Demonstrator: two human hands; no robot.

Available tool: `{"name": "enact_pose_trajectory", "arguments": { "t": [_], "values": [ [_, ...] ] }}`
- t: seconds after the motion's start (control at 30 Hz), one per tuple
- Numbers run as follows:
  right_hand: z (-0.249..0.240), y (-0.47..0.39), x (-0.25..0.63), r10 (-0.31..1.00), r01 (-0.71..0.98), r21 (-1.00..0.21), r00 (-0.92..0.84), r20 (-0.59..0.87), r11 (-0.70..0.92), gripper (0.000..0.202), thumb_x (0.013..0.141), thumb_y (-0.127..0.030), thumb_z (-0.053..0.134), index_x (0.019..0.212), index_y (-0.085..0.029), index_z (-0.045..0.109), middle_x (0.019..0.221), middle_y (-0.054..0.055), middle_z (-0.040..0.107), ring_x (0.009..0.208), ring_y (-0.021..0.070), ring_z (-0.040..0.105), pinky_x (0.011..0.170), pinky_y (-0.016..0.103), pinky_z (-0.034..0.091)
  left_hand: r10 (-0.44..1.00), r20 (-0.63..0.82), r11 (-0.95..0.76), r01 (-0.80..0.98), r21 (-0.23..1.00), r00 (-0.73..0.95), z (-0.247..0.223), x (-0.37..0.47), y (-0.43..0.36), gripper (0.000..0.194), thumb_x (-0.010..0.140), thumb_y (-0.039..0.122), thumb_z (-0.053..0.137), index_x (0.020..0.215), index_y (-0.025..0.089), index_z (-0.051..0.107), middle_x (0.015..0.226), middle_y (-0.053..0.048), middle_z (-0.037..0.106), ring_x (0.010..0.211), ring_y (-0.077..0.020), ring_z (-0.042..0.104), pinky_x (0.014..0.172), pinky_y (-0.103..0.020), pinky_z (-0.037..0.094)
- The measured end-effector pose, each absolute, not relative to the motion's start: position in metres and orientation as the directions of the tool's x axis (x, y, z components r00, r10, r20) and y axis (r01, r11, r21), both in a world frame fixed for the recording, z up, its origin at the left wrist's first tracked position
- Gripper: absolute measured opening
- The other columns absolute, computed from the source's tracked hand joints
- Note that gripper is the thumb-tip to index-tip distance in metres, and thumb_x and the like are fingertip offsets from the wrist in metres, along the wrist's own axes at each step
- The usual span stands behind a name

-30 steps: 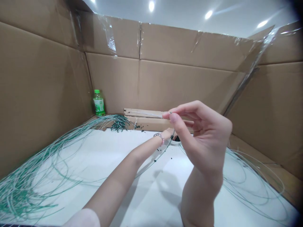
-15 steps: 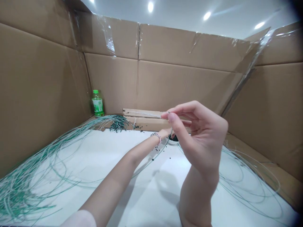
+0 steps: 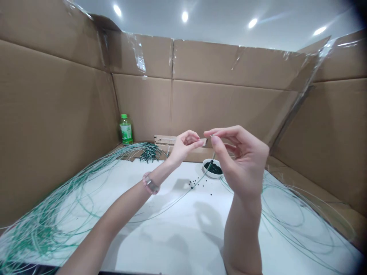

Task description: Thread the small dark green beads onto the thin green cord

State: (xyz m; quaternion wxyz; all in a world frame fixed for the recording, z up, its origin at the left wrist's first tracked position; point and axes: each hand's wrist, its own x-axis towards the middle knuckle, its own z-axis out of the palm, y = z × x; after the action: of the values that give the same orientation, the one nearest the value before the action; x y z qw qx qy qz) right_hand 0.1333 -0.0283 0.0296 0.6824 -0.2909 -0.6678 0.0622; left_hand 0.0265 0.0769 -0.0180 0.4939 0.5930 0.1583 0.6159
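My right hand (image 3: 242,156) is raised, thumb and index finger pinching the tip of a thin green wire (image 3: 183,196). The wire hangs below that hand and curves left over the table, with small black pieces on it. Facing it, a short gap away, is my left hand (image 3: 186,147), its thumb and fingertips closed together. Whatever lies between them is too small to make out. Below and between the hands stands a white bowl (image 3: 204,168) full of small black pieces (image 3: 214,168).
Loose black pieces (image 3: 203,186) lie in front of the bowl. A bundle of green and white wires (image 3: 43,225) covers the left side; more wires (image 3: 298,233) loop at right. A green bottle (image 3: 126,131) stands in the back corner. Cardboard walls (image 3: 229,103) surround the white table (image 3: 160,248).
My left hand has come up out of the bowl, back and left, to face my right hand. The right hand still pinches the wire in nearly the same spot. The view has tilted slightly.
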Motion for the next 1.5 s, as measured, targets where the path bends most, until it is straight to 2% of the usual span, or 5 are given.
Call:
{"name": "enact_pose_trajectory", "arguments": {
  "t": [0.1,0.37,0.93,1.3,1.5],
  "values": [
    [0.026,-0.026,0.126,0.475,0.298,-0.477,0.084,0.876,0.827,0.008,0.081,-0.012,0.06,0.078,-0.019,0.061,0.095,0.002,0.07,0.091,0.0133,0.067,0.073,0.022,0.059,0.8,0.583,-0.412,-0.574,0.707,0.144,-0.015,0.005,0.052,0.036,0.059,0.031,0.085,0.071,0.016,0.054,0.061,0.008,0.057,0.058,-0.0012,0.053,0.061,-0.011,0.045],
    [0.018,-0.034,0.108,0.512,0.174,-0.496,-0.06,0.857,0.851,0.01,0.079,-0.009,0.061,0.078,-0.019,0.058,0.098,0.004,0.07,0.091,0.0151,0.069,0.074,0.025,0.061,0.719,0.671,-0.312,-0.78,0.542,0.179,-0.004,-0.008,0.013,0.029,0.063,0.021,0.083,0.068,0.018,0.055,0.061,0.009,0.064,0.058,0.0005,0.062,0.06,-0.006,0.049],
    [0.018,-0.044,0.101,0.452,0.247,-0.424,-0.068,0.89,0.871,0.015,0.076,-0.004,0.063,0.078,-0.018,0.058,0.097,0.004,0.071,0.088,0.0162,0.07,0.067,0.026,0.063,0.675,0.705,-0.324,-0.771,0.549,0.218,-0.002,-0.014,0.006,0.021,0.07,0.022,0.079,0.073,0.02,0.058,0.068,0.007,0.071,0.058,-0.0034,0.066,0.052,-0.008,0.052],
    [0.019,-0.043,0.104,0.429,0.298,-0.396,-0.056,0.901,0.869,0.014,0.077,-0.005,0.063,0.081,-0.019,0.063,0.092,0.003,0.072,0.088,0.0166,0.07,0.073,0.028,0.063,0.553,0.832,-0.671,-0.569,0.475,0.042,-0.001,-0.024,0.007,0.015,0.074,0.01,0.074,0.08,0.022,0.065,0.08,0.004,0.074,0.075,-0.0067,0.071,0.064,-0.011,0.056],
    [0.019,-0.039,0.107,0.421,0.345,-0.392,-0.01,0.907,0.853,0.012,0.078,-0.008,0.067,0.079,-0.02,0.066,0.072,-0.004,0.069,0.065,0.0082,0.065,0.064,0.019,0.059,0.523,0.851,-0.747,-0.504,0.434,-0.042,-0.001,-0.023,0.007,0.018,0.072,0.006,0.073,0.079,0.021,0.066,0.079,0.003,0.075,0.074,-0.0085,0.072,0.062,-0.013,0.057]
  ]
}}
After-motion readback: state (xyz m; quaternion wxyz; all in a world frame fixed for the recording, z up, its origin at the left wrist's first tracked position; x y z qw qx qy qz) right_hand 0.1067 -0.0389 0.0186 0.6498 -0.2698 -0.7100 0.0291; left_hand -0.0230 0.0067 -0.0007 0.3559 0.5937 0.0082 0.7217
